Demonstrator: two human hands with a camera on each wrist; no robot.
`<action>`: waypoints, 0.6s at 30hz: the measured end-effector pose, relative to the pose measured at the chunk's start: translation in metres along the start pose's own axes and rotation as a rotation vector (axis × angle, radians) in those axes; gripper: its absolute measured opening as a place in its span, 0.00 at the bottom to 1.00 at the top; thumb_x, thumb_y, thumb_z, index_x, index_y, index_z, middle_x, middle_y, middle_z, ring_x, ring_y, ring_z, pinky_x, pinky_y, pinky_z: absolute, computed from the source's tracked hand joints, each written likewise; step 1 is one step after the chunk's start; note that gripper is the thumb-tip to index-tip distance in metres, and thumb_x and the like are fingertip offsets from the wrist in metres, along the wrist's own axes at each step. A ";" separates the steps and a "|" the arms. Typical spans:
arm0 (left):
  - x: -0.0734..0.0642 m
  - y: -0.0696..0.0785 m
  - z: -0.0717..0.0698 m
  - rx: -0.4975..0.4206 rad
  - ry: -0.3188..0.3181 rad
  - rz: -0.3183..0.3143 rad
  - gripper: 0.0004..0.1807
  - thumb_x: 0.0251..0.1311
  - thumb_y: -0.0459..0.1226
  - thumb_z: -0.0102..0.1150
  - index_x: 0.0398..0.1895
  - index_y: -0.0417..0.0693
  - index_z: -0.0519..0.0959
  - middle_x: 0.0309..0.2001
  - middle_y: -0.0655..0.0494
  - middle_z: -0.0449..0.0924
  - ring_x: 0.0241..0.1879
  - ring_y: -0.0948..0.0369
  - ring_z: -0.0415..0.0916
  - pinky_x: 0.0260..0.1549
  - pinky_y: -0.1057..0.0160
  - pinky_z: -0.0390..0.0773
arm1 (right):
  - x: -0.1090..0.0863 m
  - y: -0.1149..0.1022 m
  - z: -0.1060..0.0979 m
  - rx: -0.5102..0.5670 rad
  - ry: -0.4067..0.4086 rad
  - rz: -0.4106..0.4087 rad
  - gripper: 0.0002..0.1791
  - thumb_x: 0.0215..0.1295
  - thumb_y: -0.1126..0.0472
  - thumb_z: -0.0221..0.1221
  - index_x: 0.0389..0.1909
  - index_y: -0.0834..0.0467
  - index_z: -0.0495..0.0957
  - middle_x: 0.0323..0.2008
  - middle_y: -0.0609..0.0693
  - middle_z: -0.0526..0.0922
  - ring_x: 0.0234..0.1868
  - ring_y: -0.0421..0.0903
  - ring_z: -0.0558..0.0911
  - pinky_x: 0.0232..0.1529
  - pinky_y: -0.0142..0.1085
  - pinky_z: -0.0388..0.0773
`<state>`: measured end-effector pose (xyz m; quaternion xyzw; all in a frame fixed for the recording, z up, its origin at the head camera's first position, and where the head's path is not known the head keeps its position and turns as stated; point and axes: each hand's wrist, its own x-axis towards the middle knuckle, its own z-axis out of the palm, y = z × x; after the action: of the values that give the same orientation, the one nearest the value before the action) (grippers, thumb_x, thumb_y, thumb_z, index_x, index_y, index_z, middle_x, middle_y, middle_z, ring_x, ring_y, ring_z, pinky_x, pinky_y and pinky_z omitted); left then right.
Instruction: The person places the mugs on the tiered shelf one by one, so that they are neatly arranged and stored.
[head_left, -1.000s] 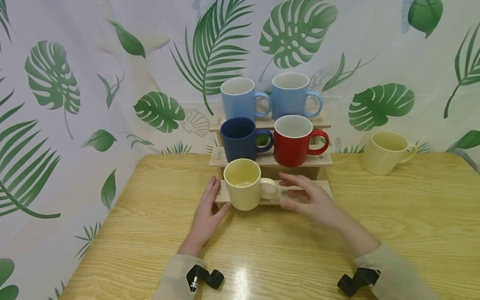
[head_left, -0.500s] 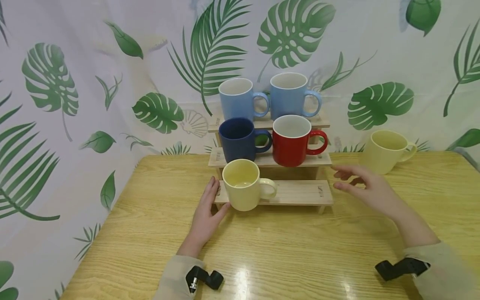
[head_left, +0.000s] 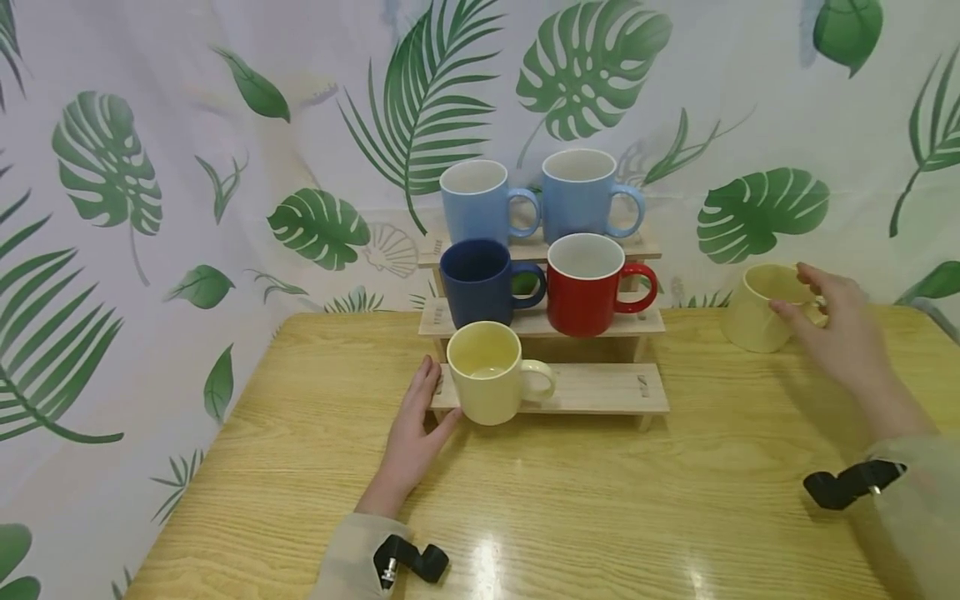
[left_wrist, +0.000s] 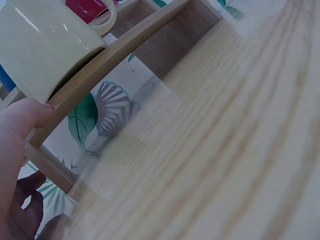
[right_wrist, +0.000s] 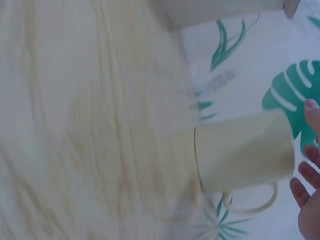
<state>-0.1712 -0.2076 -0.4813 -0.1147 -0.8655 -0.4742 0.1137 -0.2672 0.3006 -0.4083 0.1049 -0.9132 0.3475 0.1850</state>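
Note:
My left hand point(head_left: 415, 429) holds the left end of the bottom board of a three-step wooden stand point(head_left: 592, 387); in the left wrist view its thumb point(left_wrist: 35, 112) lies against the board's front edge. Just beside that thumb, a pale yellow mug point(head_left: 487, 383) stands upright on this step, handle to the right. A second yellow mug point(head_left: 753, 312) stands on the table at the far right. Over its rim and handle side hovers my right hand point(head_left: 847, 342), fingers spread. The right wrist view shows these fingers point(right_wrist: 300, 192) close to the mug point(right_wrist: 242, 150); contact cannot be told.
On the middle step are a dark blue mug point(head_left: 476, 283) and a red mug point(head_left: 581, 287). Two light blue mugs, one left point(head_left: 474, 204) and one right point(head_left: 576, 196), stand on the top step. A leaf-printed cloth point(head_left: 300, 142) hangs behind the wooden table point(head_left: 562, 508).
My right hand has moved right, from near the handle of the yellow mug on the stand to the yellow mug on the table. My left hand and the mugs have stayed in place.

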 end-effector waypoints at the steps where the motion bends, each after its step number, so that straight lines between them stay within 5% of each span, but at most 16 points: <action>1: 0.000 0.000 0.000 0.001 0.000 -0.001 0.39 0.64 0.44 0.59 0.74 0.46 0.54 0.75 0.53 0.44 0.73 0.57 0.42 0.67 0.50 0.50 | 0.001 0.005 -0.002 -0.022 0.000 0.010 0.36 0.71 0.54 0.54 0.71 0.69 0.53 0.62 0.76 0.60 0.61 0.73 0.58 0.63 0.50 0.56; 4: -0.001 0.000 0.000 0.000 0.001 -0.004 0.39 0.64 0.44 0.60 0.74 0.46 0.54 0.76 0.54 0.44 0.73 0.57 0.42 0.67 0.50 0.50 | 0.006 0.018 -0.005 -0.104 -0.034 0.037 0.42 0.71 0.50 0.52 0.72 0.70 0.45 0.64 0.79 0.52 0.64 0.78 0.49 0.61 0.68 0.42; 7: -0.001 0.001 0.000 0.000 0.000 -0.011 0.40 0.64 0.44 0.60 0.74 0.46 0.54 0.76 0.57 0.44 0.73 0.57 0.42 0.67 0.50 0.50 | 0.010 0.029 -0.006 -0.164 -0.091 0.074 0.47 0.70 0.45 0.51 0.72 0.71 0.39 0.66 0.80 0.47 0.65 0.79 0.45 0.61 0.69 0.39; 18: -0.001 0.003 0.000 -0.013 -0.001 -0.021 0.40 0.63 0.44 0.60 0.75 0.47 0.54 0.75 0.59 0.43 0.73 0.58 0.42 0.67 0.51 0.50 | 0.020 0.044 -0.005 -0.213 -0.181 0.117 0.53 0.66 0.41 0.54 0.72 0.72 0.37 0.56 0.85 0.58 0.55 0.82 0.55 0.56 0.72 0.41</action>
<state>-0.1696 -0.2065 -0.4791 -0.1067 -0.8637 -0.4807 0.1076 -0.2981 0.3352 -0.4235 0.0623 -0.9624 0.2480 0.0913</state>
